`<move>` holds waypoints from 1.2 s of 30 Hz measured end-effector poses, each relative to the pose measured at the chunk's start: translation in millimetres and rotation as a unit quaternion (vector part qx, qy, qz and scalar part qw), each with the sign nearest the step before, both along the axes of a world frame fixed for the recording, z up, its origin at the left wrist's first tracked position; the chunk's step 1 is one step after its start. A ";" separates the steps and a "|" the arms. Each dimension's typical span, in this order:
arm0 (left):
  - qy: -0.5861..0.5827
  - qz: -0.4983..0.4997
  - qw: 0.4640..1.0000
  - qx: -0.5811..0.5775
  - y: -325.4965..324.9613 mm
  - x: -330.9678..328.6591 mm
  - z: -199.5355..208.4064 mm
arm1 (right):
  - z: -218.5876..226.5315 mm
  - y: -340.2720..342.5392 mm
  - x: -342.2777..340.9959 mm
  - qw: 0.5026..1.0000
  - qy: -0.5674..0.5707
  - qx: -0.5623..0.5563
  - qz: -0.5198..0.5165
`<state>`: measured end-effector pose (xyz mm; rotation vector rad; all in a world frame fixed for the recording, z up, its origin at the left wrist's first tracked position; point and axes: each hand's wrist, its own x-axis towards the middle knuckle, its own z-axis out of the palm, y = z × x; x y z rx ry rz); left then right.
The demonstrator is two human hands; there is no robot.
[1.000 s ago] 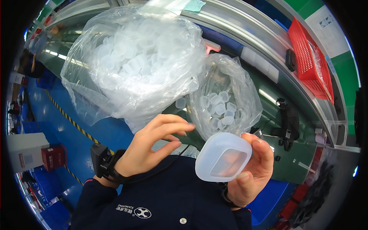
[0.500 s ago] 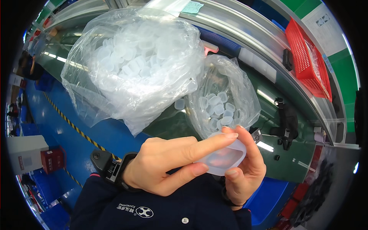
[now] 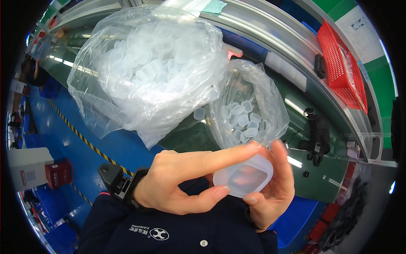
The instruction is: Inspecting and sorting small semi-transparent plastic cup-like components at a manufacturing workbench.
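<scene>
A translucent, frosted plastic cup (image 3: 244,175) with rounded-square sides is held in front of my chest, its open side tilted toward me. My left hand (image 3: 186,180) grips it from the left, forefinger along the far rim and thumb on the near edge. From the right, my right hand (image 3: 275,186) curls round the cup, thumb at the near rim and fingers behind. Past my hands stands a small clear bag (image 3: 270,97) holding several small translucent caps (image 3: 242,120). One loose cap (image 3: 199,114) lies on the green tabletop beside it.
A large clear bag (image 3: 114,99) heaped with translucent plastic pieces fills the far left of the table (image 3: 190,133). Black straps with buckles (image 3: 318,137) lie on the right. A red basket (image 3: 338,63) sits beyond the metal rail. Blue floor with a striped line (image 3: 84,142) shows at left.
The cup has turned so more of its open face shows, and it sits slightly lower. The fingers of my right hand have shifted around it. My left hand still grips it.
</scene>
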<state>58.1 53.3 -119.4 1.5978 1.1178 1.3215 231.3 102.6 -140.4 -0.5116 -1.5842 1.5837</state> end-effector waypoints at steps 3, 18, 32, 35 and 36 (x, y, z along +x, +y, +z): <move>-0.142 0.048 0.987 -0.054 -6.1 9.4 -2.4 | 3.1 -2.2 -7.0 0.988 0.127 -0.077 -0.047; 0.053 0.122 0.981 0.142 7.3 7.0 -21.5 | -2.8 0.5 -5.6 0.972 0.043 -0.232 0.012; 0.029 0.125 0.987 0.093 11.2 18.3 -21.1 | -8.0 -4.6 -7.2 0.997 -0.032 -0.018 -0.066; 0.057 0.144 0.984 0.091 12.2 20.7 -20.6 | -3.6 -7.5 -5.8 0.993 -0.041 -0.086 -0.070; 0.057 0.144 0.984 0.092 11.9 22.3 -19.5 | -5.0 -8.6 -5.4 0.993 -0.041 -0.086 -0.070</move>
